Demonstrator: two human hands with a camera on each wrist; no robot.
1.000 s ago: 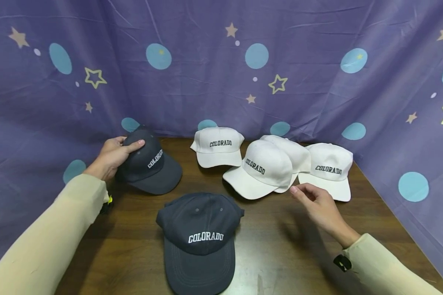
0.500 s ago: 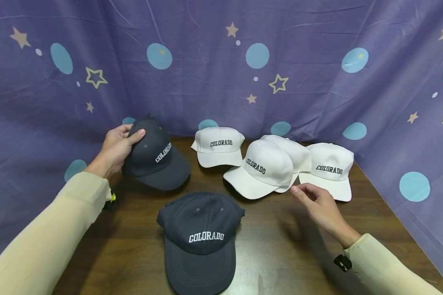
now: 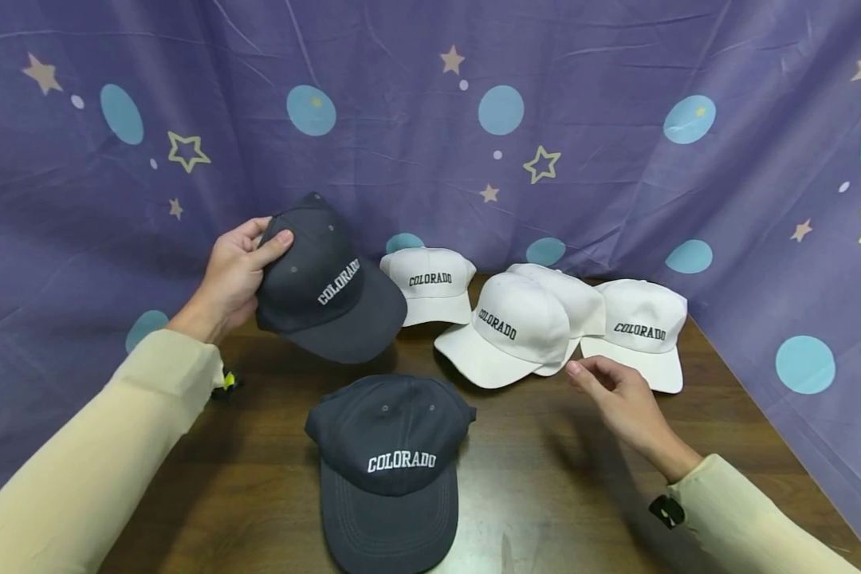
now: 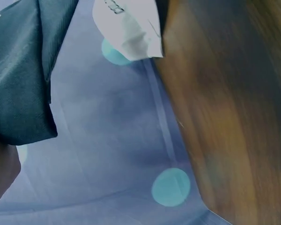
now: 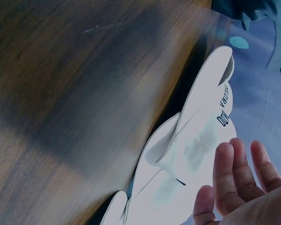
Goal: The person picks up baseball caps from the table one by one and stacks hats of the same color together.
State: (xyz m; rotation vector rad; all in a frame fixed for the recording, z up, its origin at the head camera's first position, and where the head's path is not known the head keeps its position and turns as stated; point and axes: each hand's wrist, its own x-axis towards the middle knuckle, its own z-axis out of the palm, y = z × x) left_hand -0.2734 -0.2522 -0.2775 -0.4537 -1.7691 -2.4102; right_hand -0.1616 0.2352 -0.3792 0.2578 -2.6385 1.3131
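My left hand (image 3: 233, 275) grips a dark baseball cap (image 3: 312, 271) by the side of its crown, thumb on the front. That cap is tilted, held above the table, and overlaps part of a white cap (image 3: 430, 279) behind it. In the left wrist view the dark cap (image 4: 18, 70) fills the upper left corner. Another dark cap (image 3: 395, 470) lies at the front middle, brim toward me. My right hand (image 3: 624, 402) hovers near a white cap (image 3: 524, 319) with its fingers loosely bent, holding nothing. The right wrist view shows its fingers (image 5: 223, 168) apart beside white caps.
A white cap (image 3: 581, 299) sits partly hidden behind the middle one, and another white cap (image 3: 638, 327) stands at the right. The brown wooden table (image 3: 531, 470) meets a purple curtain (image 3: 416, 119) with stars and blue ovals at the back and sides.
My left hand has lifted the dark cap off the table and moved it up and to the right, toward the leftmost white cap. The right hand has stayed in place.
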